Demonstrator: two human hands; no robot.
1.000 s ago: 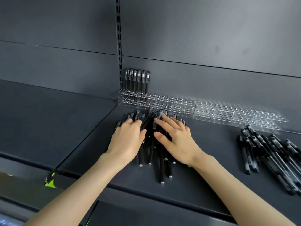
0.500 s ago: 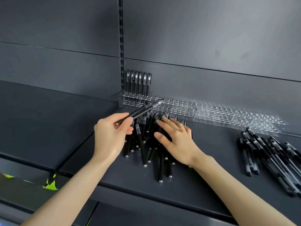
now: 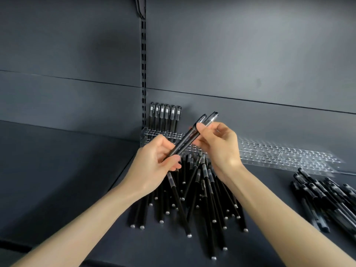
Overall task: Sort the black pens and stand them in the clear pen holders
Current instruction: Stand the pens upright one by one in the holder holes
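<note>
While both hands hover above the shelf, they share one small load: two black pens (image 3: 185, 140), held side by side and slanting up to the right. The left hand (image 3: 154, 164) curls its thumb and fingers round the lower ends of the pair. The right hand (image 3: 219, 147) pinches them higher up, just below the capped ends, between thumb and fingertips, with the other fingers loosely bent.

Directly beneath the hands lies the main pile (image 3: 194, 201) of loose pens, fanned out on the dark shelf (image 3: 57, 170) with their tail ends mostly towards the person. Behind it, along the back panel (image 3: 250, 54), run the clear pen holders (image 3: 279, 153), drilled with rows of holes. Six pens (image 3: 165, 116) stand upright at the left end of the back row, and the other holes in view look unfilled. A second heap (image 3: 327, 195) of pens lies well apart at the right edge.

These pens look light and stiff, so weight should be no trouble. Their smooth, round barrels will probably slide against each other and roll if set down loosely. A pinch on the upper barrel near the cap, one pen at a time, would likely give the best control. That leaves the tail end free to be steered into a hole. The holder itself looks light enough to shift if a pen is pushed in at a slant.
</note>
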